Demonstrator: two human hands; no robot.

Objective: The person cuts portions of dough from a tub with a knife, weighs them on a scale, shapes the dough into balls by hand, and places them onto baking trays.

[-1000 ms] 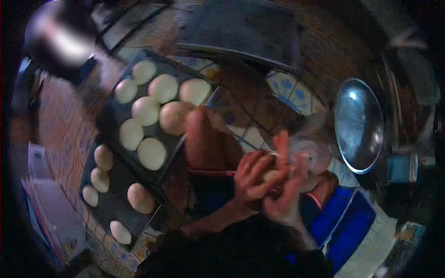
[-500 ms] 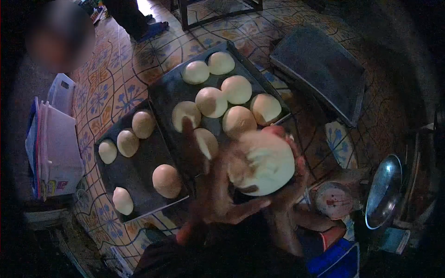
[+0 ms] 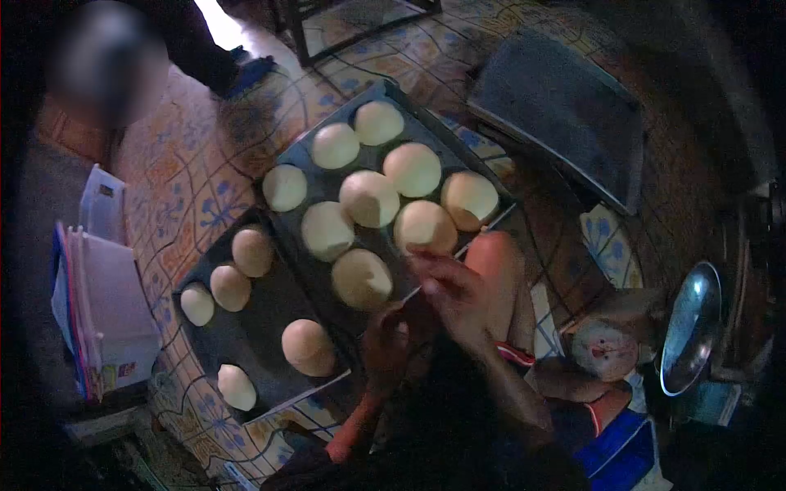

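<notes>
My left hand point(image 3: 389, 340) is low in front of my body, by the near edge of the larger dark baking tray point(image 3: 307, 274); its fingers are too dark and blurred to read. My right hand point(image 3: 450, 295) hangs just beside it, fingers loosely bent, with no dough ball in it. Closest to the hands are a pale round dough ball point(image 3: 363, 278) and another dough ball point(image 3: 426, 229). Several more lie on this tray, including a dough ball point(image 3: 285, 188) at its left corner. Shadows fall over parts of them.
A second tray point(image 3: 262, 335) at left carries several dough balls. An upturned dark tray point(image 3: 565, 114) lies at upper right. A dial scale point(image 3: 604, 349) and a shiny metal bowl point(image 3: 690, 327) stand right. Plastic bins point(image 3: 115, 303) sit left; a person point(image 3: 221, 49) is beyond.
The large dough ball has left my hands. An extra dough ball now shows at the larger tray's left corner. My hands have come lower and apart, and the view has shifted slightly.
</notes>
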